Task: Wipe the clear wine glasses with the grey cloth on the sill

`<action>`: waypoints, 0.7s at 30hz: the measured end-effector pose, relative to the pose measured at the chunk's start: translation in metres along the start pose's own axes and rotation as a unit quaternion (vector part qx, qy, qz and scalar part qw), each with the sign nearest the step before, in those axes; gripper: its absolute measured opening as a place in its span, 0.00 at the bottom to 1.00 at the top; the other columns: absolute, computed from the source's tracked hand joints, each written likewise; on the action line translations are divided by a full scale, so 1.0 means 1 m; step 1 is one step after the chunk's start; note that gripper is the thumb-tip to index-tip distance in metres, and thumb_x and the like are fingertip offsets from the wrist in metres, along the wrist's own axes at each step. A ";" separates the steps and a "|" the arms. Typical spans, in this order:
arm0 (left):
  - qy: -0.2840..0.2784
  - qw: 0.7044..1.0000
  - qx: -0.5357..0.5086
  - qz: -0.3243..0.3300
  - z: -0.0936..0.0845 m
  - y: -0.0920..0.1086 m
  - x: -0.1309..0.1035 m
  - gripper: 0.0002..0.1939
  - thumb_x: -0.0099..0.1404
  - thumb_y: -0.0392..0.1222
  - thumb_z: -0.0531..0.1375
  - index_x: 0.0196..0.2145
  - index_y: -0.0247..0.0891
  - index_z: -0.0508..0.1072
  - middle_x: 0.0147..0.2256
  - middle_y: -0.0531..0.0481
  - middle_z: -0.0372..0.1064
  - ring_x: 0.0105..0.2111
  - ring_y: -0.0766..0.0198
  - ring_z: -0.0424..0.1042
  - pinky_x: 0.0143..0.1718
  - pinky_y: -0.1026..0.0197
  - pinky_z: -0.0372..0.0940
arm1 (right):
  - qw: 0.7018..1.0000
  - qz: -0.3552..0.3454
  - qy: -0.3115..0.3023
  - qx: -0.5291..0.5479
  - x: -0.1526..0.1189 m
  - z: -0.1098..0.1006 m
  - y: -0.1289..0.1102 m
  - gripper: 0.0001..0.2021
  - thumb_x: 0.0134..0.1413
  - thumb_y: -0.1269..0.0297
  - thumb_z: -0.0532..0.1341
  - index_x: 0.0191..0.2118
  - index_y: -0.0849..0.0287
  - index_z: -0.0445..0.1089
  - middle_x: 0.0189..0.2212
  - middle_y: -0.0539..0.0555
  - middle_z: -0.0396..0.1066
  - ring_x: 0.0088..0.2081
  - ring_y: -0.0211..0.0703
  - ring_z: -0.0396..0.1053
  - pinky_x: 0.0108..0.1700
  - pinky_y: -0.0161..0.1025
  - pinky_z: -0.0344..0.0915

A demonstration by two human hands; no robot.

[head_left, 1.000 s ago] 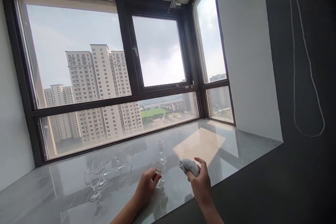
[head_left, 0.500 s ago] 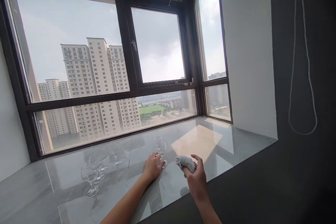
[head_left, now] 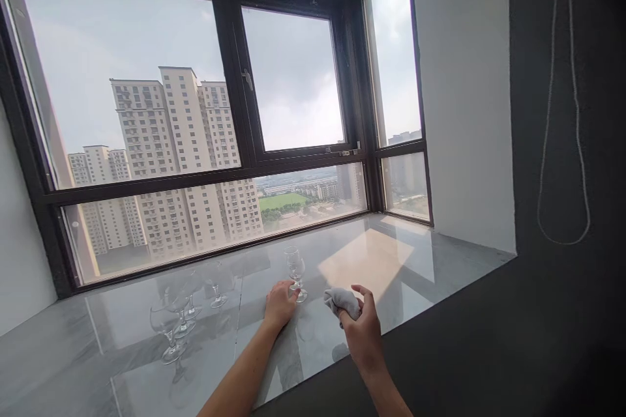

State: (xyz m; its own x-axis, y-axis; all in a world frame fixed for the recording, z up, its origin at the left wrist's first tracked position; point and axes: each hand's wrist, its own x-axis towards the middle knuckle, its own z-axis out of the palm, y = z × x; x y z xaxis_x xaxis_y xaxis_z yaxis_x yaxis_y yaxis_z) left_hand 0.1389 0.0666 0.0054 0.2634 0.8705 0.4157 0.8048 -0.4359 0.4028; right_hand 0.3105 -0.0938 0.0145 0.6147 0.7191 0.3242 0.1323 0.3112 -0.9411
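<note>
My left hand [head_left: 282, 304] rests low on the sill, its fingers curled at the stem and foot of a clear stemmed glass [head_left: 299, 272]. Another stemmed glass [head_left: 291, 254] stands close behind, and the two overlap in view. A crumpled grey cloth [head_left: 341, 303] is bunched in my right hand [head_left: 362, 326], pinched between thumb and fingers, with the index finger raised off it. To the left stand several more stemmed glasses, among them a near one [head_left: 169, 326] and a farther one [head_left: 216, 287].
The glossy grey sill [head_left: 352, 352] drops off along its front edge toward me. Dark window frames [head_left: 195, 179] border its back. A patch of sunlight [head_left: 372, 257] lies at right. A looped cord [head_left: 542, 195] hangs on the dark wall.
My left hand and the glass at its fingers have shifted slightly left and back, nearer the glass behind. My right hand with the cloth has moved a little left.
</note>
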 end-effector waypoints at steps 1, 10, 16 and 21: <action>0.014 1.000 -0.006 -0.006 -0.002 -0.001 -0.001 0.15 0.68 0.46 0.55 0.47 0.39 0.75 0.48 0.42 0.73 0.49 0.53 0.71 0.50 0.52 0.61 | 1.000 0.000 -0.005 0.002 -0.001 0.000 -0.001 0.25 0.48 0.59 0.61 0.53 0.55 0.61 0.39 0.56 0.74 0.37 0.49 0.74 0.38 0.40 0.70; 0.298 0.953 -0.016 0.044 -0.054 -0.007 -0.064 0.16 0.69 0.41 0.50 0.53 0.41 0.65 0.52 0.40 0.63 0.56 0.51 0.63 0.58 0.45 0.57 | 1.000 0.015 -0.011 -0.021 -0.001 0.000 -0.005 0.27 0.45 0.55 0.61 0.53 0.54 0.60 0.38 0.55 0.73 0.35 0.50 0.74 0.37 0.42 0.69; 0.502 0.857 0.026 -0.114 -0.111 -0.077 -0.120 0.34 0.64 0.51 0.56 0.62 0.38 0.51 0.58 0.34 0.53 0.62 0.42 0.52 0.60 0.37 0.52 | 0.999 0.025 -0.018 -0.029 -0.008 -0.001 -0.009 0.30 0.43 0.51 0.62 0.53 0.55 0.62 0.37 0.56 0.74 0.35 0.51 0.74 0.35 0.42 0.69; 0.418 0.846 -0.049 -0.327 -0.145 -0.152 -0.127 0.40 0.56 0.54 0.63 0.61 0.40 0.52 0.49 0.40 0.68 0.50 0.47 0.70 0.48 0.47 0.66 | 0.998 0.027 -0.025 -0.043 -0.009 0.002 -0.006 0.29 0.41 0.50 0.62 0.51 0.54 0.64 0.36 0.57 0.76 0.34 0.52 0.75 0.33 0.41 0.68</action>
State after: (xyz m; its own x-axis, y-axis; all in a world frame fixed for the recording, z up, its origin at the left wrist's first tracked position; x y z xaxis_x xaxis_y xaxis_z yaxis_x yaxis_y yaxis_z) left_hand -0.0941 -0.0113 0.0099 -0.7220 0.4856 0.4929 0.5747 0.0243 0.8180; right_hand 0.3026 -0.1010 0.0176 0.5832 0.7641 0.2756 0.1675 0.2189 -0.9613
